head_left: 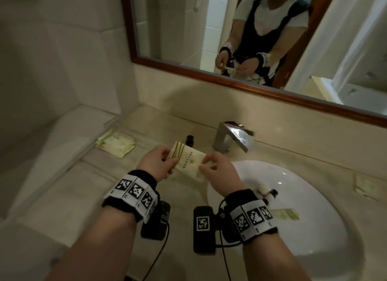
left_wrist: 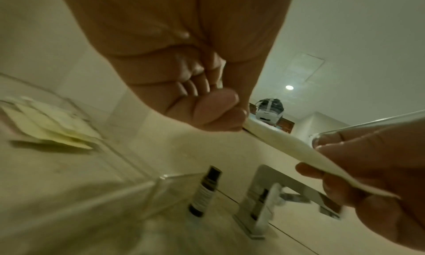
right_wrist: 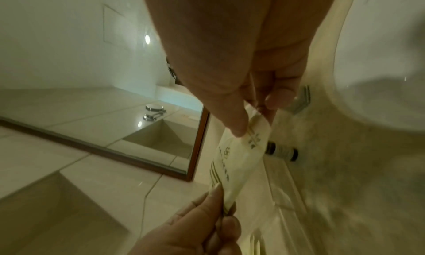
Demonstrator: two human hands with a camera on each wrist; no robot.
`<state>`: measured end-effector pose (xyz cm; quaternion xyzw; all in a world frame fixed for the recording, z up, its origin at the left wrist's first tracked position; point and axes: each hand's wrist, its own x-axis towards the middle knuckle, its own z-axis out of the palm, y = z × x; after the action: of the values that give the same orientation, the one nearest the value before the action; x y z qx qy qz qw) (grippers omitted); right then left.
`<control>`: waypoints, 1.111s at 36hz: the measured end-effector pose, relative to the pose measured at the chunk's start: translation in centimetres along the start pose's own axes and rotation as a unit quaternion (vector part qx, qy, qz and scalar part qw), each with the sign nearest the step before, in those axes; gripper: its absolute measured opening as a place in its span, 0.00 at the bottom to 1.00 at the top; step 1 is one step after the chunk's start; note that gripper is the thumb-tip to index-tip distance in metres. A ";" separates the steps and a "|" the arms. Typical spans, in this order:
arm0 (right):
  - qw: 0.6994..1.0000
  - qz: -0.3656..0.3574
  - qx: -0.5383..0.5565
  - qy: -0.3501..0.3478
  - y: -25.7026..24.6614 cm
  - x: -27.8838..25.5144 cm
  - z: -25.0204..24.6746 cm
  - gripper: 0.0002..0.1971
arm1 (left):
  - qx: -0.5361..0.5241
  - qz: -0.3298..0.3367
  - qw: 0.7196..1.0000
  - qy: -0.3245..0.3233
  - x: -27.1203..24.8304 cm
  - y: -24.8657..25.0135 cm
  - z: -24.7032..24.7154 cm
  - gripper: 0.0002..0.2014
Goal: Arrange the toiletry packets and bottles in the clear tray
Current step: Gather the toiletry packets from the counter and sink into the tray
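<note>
Head view: left hand [head_left: 154, 162] & right hand [head_left: 217, 171] each pinching opposite ends of cream packet [head_left: 189, 160], above counter [head_left: 88, 176], near dark bottle [head_left: 190, 140].

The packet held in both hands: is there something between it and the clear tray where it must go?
Nothing visible blocks it. The packet is in the air, pinched by the left hand and right hand. The clear tray lies open to the left; the dark bottle stands behind the packet, off that path.

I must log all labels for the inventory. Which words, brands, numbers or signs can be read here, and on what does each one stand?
Nothing can be read with certainty.
Packet: a flower-like logo and lines of small characters, too blurred.
Bottle: white label, print too small.
Packets in the tray: faint print, unreadable.
Wristbands: square black-and-white code markers, no words.
</note>
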<state>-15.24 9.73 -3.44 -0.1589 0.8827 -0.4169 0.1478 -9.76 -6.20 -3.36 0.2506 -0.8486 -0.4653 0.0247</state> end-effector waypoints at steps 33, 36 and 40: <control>0.948 -0.080 -0.305 -0.044 -4.5 6.7 16.8 0.16 | 0.119 -0.104 0.977 -0.141 10.2 -12.0 -8.1 0.15; 0.942 -0.074 -0.322 -0.066 -4.5 6.8 16.9 0.16 | 0.141 -0.091 0.971 -0.171 10.6 -11.9 -8.2 0.19; 0.935 -0.070 -0.335 -0.088 -4.7 6.7 17.0 0.17 | 0.176 -0.073 0.963 -0.190 10.9 -11.8 -8.4 0.20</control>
<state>-13.94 -7.50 -10.99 -0.2967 0.9413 -0.0907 0.1333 -12.19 -22.87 -10.15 0.2191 -0.8856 -0.3479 -0.2158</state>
